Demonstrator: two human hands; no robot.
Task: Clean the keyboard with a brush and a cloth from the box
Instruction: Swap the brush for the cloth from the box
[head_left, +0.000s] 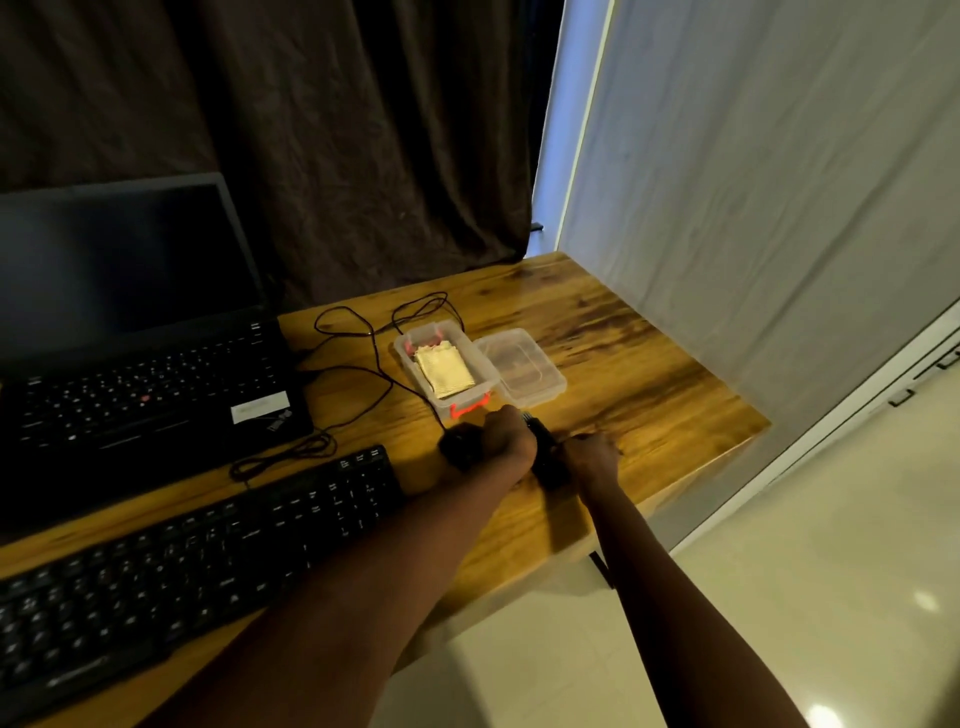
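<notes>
Both hands are on the brush (545, 457) near the desk's (649, 364) right edge: left hand (506, 439) fisted round the bristle end, right hand (592, 460) pinching the handle. It looks light and stiff, so grip mid-handle. The yellow cloth (445, 373), soft, sits in the open box (441, 364) just behind; the keyboard (182, 561) is front-left.

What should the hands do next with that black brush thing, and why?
Probably carry the brush left to the keyboard and start sweeping the keys. Both the left hand and the right hand hold it beside the open box, apart from the keyboard. The yellow cloth lies in the box, so brushing likely comes first.
</notes>
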